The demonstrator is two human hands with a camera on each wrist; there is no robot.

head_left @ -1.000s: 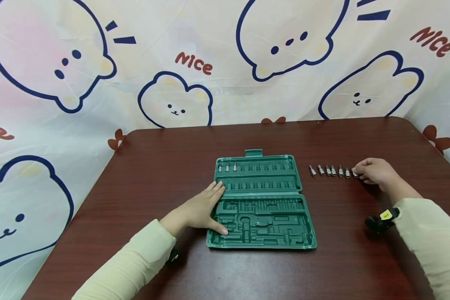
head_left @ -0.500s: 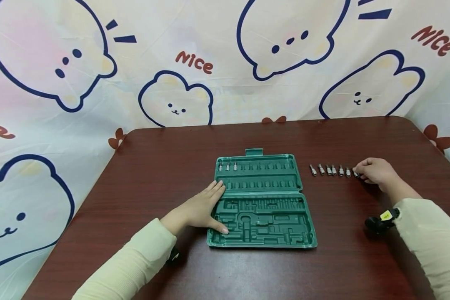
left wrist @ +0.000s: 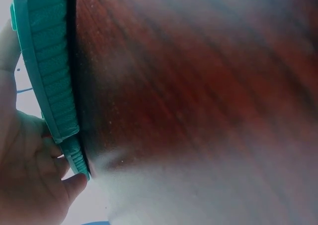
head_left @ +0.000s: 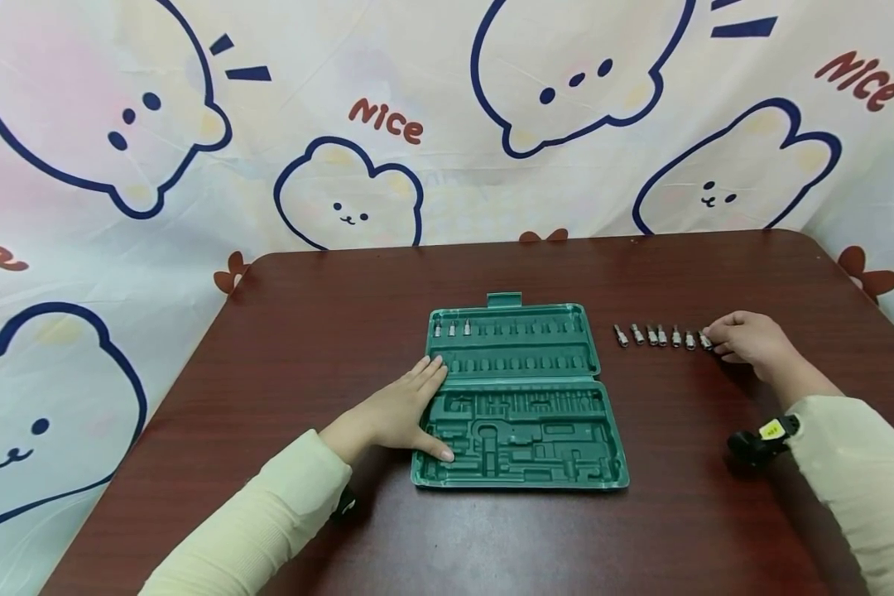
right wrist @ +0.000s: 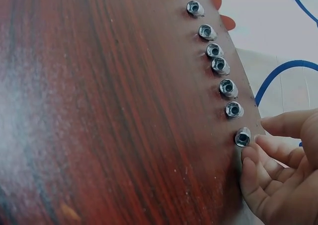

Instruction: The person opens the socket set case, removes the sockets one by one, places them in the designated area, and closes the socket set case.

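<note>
A green plastic tool case (head_left: 525, 478) lies unfolded on the table, with moulded slots in both halves. My left hand (head_left: 393, 411) rests on its left side, fingers spread and thumb over the lower half; the left wrist view shows the case's ribbed side next to the palm. Three metal socket bits (head_left: 452, 329) sit in the top left slots. Right of the case, several more socket bits (head_left: 661, 335) lie in a row. My right hand (head_left: 752, 341) is at the row's right end, its fingertips right beside the last socket bit (right wrist: 243, 136), whose hollow end shows uncovered.
The dark red-brown wooden table (head_left: 328, 314) has its far edge behind the case and bits. A pale curtain (head_left: 447, 182) with cartoon bears hangs behind and to the sides. A black wrist camera (head_left: 756, 447) sits at my right sleeve.
The right fingertips, which partly covered the last socket bit, have eased slightly off it, and more of the bit shows. The bit and the left hand stay in place.
</note>
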